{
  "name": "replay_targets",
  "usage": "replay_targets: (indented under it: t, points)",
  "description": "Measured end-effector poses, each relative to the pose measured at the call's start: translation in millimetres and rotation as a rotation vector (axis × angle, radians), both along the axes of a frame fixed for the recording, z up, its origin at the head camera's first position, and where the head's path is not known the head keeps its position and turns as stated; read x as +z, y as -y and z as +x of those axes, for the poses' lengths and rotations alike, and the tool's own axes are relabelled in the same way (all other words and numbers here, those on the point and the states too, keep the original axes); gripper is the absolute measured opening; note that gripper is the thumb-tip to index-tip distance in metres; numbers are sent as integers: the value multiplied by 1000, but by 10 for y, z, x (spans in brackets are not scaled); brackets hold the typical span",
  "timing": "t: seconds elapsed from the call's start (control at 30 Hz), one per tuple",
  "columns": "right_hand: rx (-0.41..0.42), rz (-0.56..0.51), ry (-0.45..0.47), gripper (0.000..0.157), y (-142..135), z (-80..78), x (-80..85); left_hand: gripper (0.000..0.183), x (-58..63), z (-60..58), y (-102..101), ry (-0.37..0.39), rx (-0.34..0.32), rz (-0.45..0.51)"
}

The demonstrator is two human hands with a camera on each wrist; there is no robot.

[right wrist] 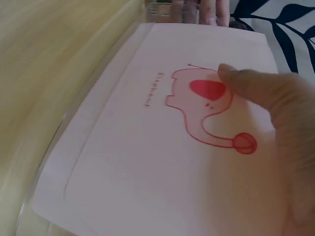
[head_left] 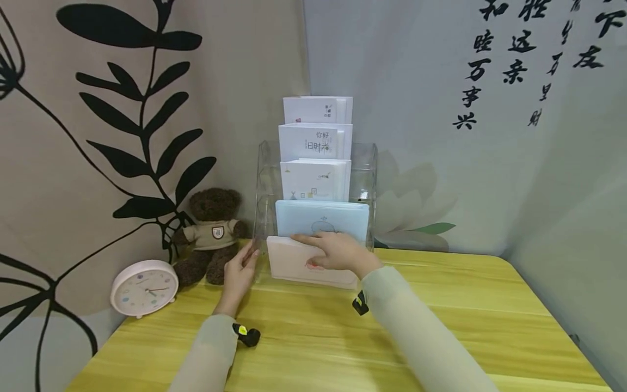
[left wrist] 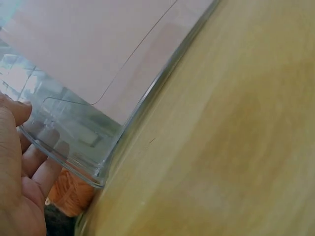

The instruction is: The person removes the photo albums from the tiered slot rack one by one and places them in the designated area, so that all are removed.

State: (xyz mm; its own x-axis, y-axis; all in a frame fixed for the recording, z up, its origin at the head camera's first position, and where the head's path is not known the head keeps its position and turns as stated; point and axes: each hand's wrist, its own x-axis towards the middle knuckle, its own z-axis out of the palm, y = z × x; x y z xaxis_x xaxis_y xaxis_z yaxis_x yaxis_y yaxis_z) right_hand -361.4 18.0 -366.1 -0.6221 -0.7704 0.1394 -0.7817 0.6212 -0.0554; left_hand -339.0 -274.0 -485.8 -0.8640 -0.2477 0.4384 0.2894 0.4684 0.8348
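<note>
At frame centre, the right hand (head_left: 343, 253) pinched the pink notebook (head_left: 290, 262), thumb in front; left of centre, the left hand (head_left: 239, 274) gripped the clear rack (head_left: 364, 163) edgewise.

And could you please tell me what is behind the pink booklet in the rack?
Behind the pink booklet, a light blue booklet shows its top, with white booklets farther back; the blue one's lower part is covered, partly by the right hand.
</note>
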Motion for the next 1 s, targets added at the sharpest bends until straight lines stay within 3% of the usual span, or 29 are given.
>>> replay_targets:
  t: [0.5,0.7,0.87,1.0]
  points:
    - [107,-34,-7,74,-13,122,-158,51,-15,42,14,-3,-28,13]
    - [102,-47,-89,73,-25,275,-241,48,-40,33,25,-4,-12,-2]
    - [71,-37,-107,84,-12,388,-299,46,-59,33,32,2,14,4]
    - [51,-93,-224,85,-45,439,-358,44,-51,35,14,-22,6,7]
